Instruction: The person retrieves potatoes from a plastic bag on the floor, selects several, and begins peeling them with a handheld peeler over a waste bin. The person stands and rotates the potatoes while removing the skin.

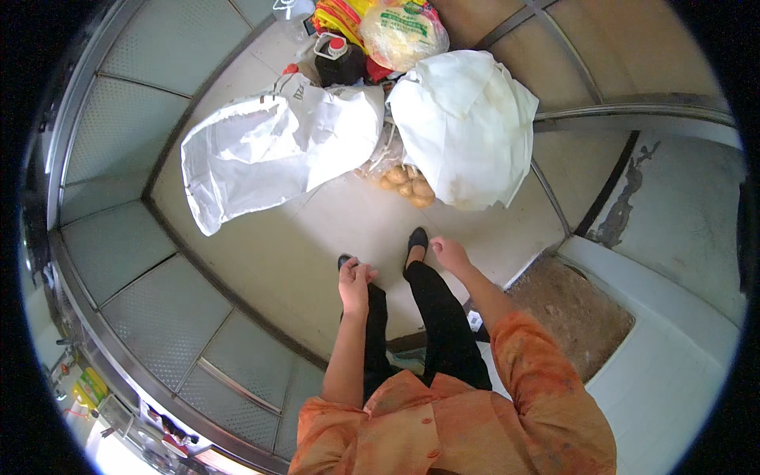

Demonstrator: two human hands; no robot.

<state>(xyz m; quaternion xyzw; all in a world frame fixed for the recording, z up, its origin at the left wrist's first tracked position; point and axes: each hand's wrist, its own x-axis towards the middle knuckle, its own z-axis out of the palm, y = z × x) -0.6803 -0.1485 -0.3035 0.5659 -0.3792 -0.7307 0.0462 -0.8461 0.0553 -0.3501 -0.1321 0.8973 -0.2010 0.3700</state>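
Note:
My left hand (355, 285) hangs in front of my left leg, its fingers loosely bent and apart, and I see nothing in it. Beside my right shoe, my right hand (451, 255) is curled closed, with no object showing in it. Neither hand touches the bags ahead. Nearest to them is a clear plastic bag of round brown potatoes (406, 186) on the floor. Right of it stands a bulky white sack (467, 127). To its left a white woven sack (261, 150) lies on its side, its wide mouth facing left.
Behind the sacks stand a dark jug with a red cap (337, 59), a clear bag with green print (404, 36) and a yellow-red bag (336, 16). Metal-framed cabinet panels (127, 119) curve along the left. A brown mat (566, 313) lies at my right.

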